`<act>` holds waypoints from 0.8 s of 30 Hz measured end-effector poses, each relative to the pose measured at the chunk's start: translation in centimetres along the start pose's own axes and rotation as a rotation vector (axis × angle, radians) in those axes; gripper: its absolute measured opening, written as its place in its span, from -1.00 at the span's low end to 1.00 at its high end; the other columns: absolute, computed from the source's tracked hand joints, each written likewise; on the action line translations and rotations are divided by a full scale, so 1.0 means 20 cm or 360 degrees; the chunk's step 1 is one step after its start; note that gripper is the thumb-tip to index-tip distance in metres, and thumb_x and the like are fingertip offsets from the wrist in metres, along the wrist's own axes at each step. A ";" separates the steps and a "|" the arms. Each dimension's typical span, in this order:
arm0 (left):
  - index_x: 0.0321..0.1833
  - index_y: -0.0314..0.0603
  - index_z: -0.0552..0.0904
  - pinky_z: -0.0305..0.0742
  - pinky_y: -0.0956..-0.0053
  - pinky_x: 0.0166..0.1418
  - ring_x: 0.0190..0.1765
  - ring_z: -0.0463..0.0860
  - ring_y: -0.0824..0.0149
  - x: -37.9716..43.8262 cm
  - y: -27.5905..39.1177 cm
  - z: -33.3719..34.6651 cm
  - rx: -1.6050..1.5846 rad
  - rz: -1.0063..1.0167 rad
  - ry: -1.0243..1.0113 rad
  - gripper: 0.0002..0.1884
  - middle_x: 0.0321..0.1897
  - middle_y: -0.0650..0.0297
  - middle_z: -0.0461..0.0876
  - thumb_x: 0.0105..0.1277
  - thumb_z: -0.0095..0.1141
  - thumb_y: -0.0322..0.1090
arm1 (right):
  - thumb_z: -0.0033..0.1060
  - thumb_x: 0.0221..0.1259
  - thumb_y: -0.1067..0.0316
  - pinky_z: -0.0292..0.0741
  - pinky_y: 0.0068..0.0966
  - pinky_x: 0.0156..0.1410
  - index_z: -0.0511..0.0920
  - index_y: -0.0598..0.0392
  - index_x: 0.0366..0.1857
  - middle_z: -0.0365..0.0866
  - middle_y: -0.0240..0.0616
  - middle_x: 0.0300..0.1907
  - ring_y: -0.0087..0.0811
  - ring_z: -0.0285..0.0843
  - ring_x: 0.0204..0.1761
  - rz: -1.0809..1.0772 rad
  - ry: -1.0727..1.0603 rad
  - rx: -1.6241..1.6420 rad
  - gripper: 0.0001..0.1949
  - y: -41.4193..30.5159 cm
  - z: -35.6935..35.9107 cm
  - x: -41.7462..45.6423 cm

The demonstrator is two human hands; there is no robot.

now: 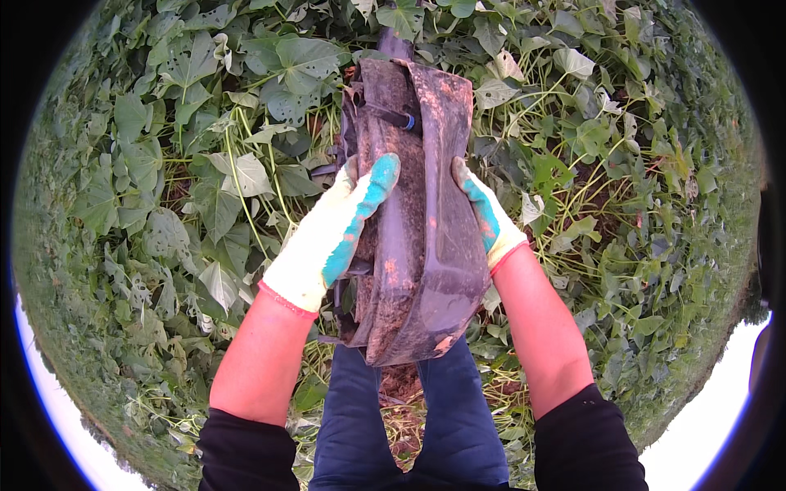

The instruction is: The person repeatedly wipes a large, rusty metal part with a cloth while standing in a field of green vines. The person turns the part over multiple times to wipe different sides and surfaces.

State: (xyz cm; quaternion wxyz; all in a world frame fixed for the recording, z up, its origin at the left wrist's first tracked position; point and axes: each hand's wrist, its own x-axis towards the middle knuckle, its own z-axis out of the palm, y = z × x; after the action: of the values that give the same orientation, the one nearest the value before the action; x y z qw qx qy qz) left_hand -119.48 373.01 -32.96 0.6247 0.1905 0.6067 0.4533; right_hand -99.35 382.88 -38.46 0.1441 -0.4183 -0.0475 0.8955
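Both my hands, in white knit gloves with teal rubber coating and red cuffs, hold a bundle of folded dark plastic drip tape or hose (402, 245), smeared with reddish soil. My left hand (344, 224) grips its left side, thumb lying over the top. At the right side, my right hand (488, 212) presses against the outer fold, its fingers mostly hidden beneath. A short black tube with a blue ring (405, 121) lies across the upper part of the bundle. From its far end a dark flat strip (393, 44) runs away into the leaves.
Broad-leaved vines (307, 67), many leaves pitted with holes, spread all around. Bare reddish soil (402, 383) shows between my legs in dark trousers (460, 417). Long pale stems (577, 190) tangle at the right.
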 end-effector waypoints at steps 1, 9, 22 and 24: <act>0.77 -0.39 0.01 0.23 0.39 0.66 0.56 0.40 0.32 -0.02 0.08 -0.02 -0.0086 -0.0172 -0.0081 0.08 0.58 0.11 0.42 0.52 0.26 0.24 | 0.34 0.53 -0.11 0.72 -0.32 0.21 0.60 -0.11 0.38 0.76 -0.35 0.20 -0.40 0.74 0.14 -0.0014 0.0012 -0.0027 -0.50 -0.07 0.01 0.04; 0.79 -0.28 -0.31 0.34 0.16 0.65 0.61 0.38 0.13 -0.26 -0.02 -0.01 -0.0161 0.0011 -0.0048 0.41 0.68 -0.04 0.23 0.14 0.64 -0.37 | 0.28 0.58 -0.02 0.72 -0.35 0.24 0.63 0.01 0.31 0.79 -0.27 0.14 -0.37 0.78 0.08 -0.0105 -0.0152 0.0048 -0.57 -0.23 0.14 0.25; 0.60 -0.25 0.37 0.68 0.26 0.33 0.21 0.75 0.20 -0.22 -0.05 -0.18 -0.0150 -0.0033 0.0370 -0.01 0.31 0.11 0.66 0.08 0.67 -0.37 | -0.10 0.58 -0.47 0.18 -0.27 0.70 0.20 0.18 0.69 0.42 0.00 0.55 -0.18 0.39 0.52 -0.0496 0.0288 -0.0756 -0.07 -0.19 0.14 0.10; 0.55 -0.25 0.44 0.68 0.26 0.30 0.19 0.75 0.21 -0.21 -0.05 -0.22 -0.0162 -0.0096 0.0373 -0.10 0.26 0.16 0.70 0.12 0.63 -0.33 | -0.18 0.56 -0.52 0.09 -0.18 0.74 0.13 0.27 0.70 0.31 0.18 0.59 -0.06 0.26 0.63 -0.0816 0.0524 -0.0821 0.01 -0.16 -0.01 0.07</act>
State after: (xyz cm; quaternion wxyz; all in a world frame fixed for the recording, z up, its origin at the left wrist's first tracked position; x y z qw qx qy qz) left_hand -122.57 367.86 -32.20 0.5716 0.0859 0.6573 0.4835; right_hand -99.38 386.43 -38.86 0.2589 -0.5533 -0.3499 0.7102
